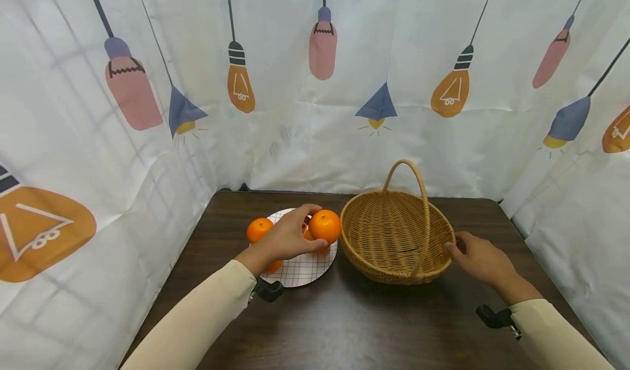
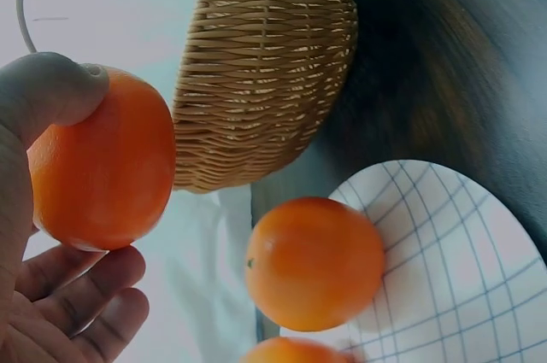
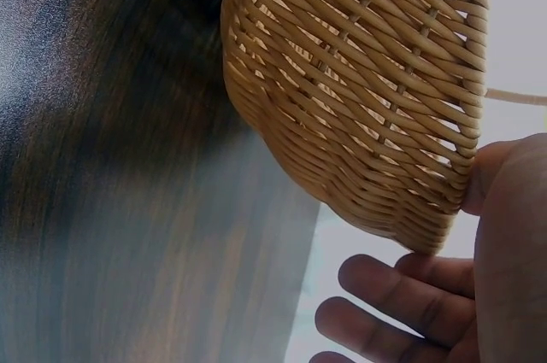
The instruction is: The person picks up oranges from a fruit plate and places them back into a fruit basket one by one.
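Note:
My left hand (image 1: 290,233) grips an orange (image 1: 325,227) between thumb and fingers, raised over the plate and close to the basket's left rim. In the left wrist view the thumb presses on one side of the held orange (image 2: 111,166), fingers on the other. The wicker basket (image 1: 384,260), with its tall arched handle, has nothing inside that shows. My right hand (image 1: 484,258) pinches its right rim, thumb at the inner side. Several oranges lie on the white checked plate (image 1: 305,274), one of them an orange (image 1: 259,230) at its left edge; the left hand partly hides them.
Both things stand on a dark wooden table (image 1: 344,326). A white curtain (image 1: 295,151) printed with hanging lamps closes off the back and both sides. The basket sits immediately right of the plate, its handle rising above the rim.

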The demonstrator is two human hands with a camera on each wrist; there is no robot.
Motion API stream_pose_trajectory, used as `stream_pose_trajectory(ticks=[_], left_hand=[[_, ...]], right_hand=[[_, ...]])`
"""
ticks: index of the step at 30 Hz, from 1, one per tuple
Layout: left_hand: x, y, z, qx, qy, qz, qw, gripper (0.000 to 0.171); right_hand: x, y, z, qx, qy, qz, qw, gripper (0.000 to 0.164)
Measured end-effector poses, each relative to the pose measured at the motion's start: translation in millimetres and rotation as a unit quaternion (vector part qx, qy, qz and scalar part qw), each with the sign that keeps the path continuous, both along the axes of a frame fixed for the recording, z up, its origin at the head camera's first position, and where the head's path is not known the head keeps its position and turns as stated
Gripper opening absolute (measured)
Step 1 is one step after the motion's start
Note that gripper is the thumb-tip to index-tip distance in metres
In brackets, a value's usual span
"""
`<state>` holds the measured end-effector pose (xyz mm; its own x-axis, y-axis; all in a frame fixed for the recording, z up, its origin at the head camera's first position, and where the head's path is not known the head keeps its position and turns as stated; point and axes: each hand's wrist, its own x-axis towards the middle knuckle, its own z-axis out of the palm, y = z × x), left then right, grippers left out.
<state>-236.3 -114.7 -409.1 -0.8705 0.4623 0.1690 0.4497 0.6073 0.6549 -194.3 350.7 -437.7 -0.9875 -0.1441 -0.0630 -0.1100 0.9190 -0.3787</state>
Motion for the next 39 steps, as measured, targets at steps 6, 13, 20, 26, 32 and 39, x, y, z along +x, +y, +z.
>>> stream_pose_trajectory(ticks=[6, 13, 20, 26, 32, 39], left_hand=[[-4.4, 8, 7.2, -0.015, 0.002, 0.001, 0.9999, 0.080], [-7.9, 18, 13.3, -0.026, -0.004, -0.009, 0.9996, 0.078], [-8.1, 32, 16.9, -0.018, -0.016, -0.019, 0.9995, 0.080], [-11.5, 46, 14.0, -0.017, -0.015, -0.031, 0.9993, 0.078], [-14.8, 58, 13.6, -0.019, -0.014, -0.043, 0.9988, 0.080], [-17.5, 69, 11.3, -0.040, -0.020, -0.046, 0.9980, 0.081]], right_hand=[[-0.9, 1, -2.4, 0.000, 0.002, 0.005, 1.000, 0.070], [-2.3, 1, -3.0, 0.002, 0.003, 0.009, 1.000, 0.070], [-1.3, 0, -0.1, -0.001, 0.002, 0.014, 1.000, 0.069], [-0.8, -1, 0.7, 0.001, -0.001, 0.009, 1.000, 0.069], [-0.6, -1, 1.1, 0.002, 0.002, 0.009, 1.000, 0.069], [-0.3, 0, 1.0, -0.002, 0.003, 0.009, 1.000, 0.068]])
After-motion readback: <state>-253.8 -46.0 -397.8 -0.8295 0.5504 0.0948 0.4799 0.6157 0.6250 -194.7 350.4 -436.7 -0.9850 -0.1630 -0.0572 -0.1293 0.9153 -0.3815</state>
